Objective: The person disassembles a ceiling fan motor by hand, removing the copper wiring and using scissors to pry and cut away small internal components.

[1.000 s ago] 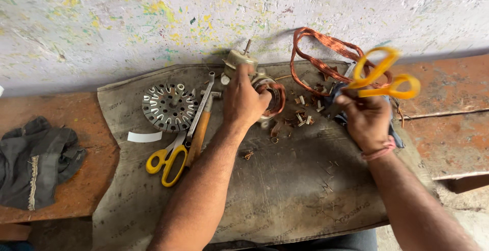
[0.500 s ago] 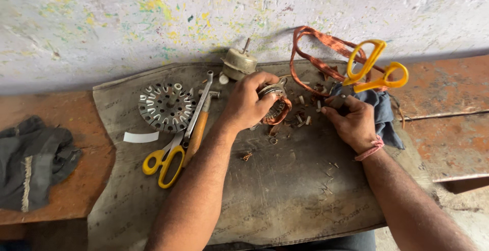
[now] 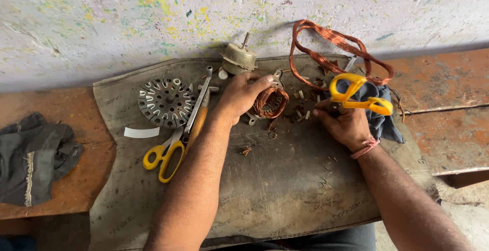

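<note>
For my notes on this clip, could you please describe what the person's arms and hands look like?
Both forearms are bare, with no sleeves and no gloves in view. The left hand wears nothing visible. The right hand has a thin pinkish-red thread band tied round its wrist. No watch or rings show.

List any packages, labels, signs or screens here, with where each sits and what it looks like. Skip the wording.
White label strip: lies flat on the grey mat, left of the yellow scissors and below the round slotted metal disc; a small blank-looking rectangle.
Grey mat: spread over the bench under both hands; faint dark print runs across it, too faded to make out.
No packages, signs or screens show.
</note>
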